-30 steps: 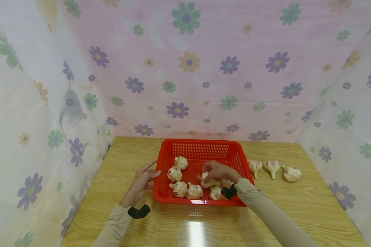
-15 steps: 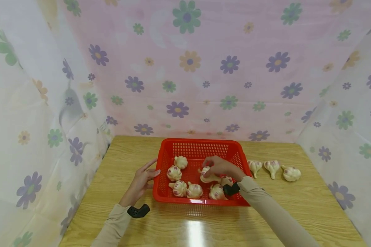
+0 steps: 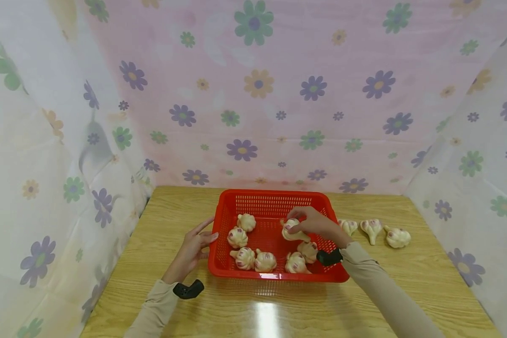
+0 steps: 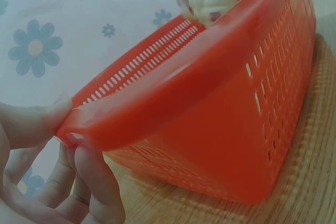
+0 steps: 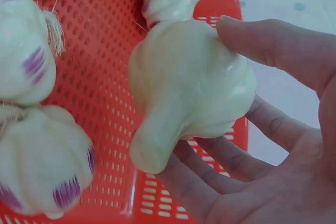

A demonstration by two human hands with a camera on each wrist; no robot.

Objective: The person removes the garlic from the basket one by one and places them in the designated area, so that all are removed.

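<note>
The work looks part-done, going by how the garlic is spread around the red basket [image 3: 245, 274]: six bulbs are sat inside it, three are laid out on the table [image 3: 173, 206] off its right side, and one is held over its right half. Of the six, a rear bulb [image 3: 247, 222] and a second bulb [image 3: 238, 237] are parked by the basket's left wall, a third bulb [image 3: 245, 258] and a fourth bulb [image 3: 265, 261] are lined up near its front wall, left of centre, and a fifth bulb [image 3: 296, 263] and a sixth bulb [image 3: 308, 251] are bunched toward its front right. The outside ones, a near bulb [image 3: 348, 226], a middle bulb [image 3: 371, 229] and a far bulb [image 3: 397, 237], aren't touched by either hand, so those three are probably what's left out there. Pose-wise, the held bulb [image 3: 293, 229] is gripped by the right hand [image 3: 313, 222], thumb on one side, fingers curled round the other, spread about as wide as the bulb itself; it's held up off the basket's floor, stem pointed toward the basket's front right. The right forearm is angled in over that same corner. The basket's left rim is pinched by the left hand [image 3: 193, 248], thumb on top, fingers underneath, and nothing else is held there.
</note>
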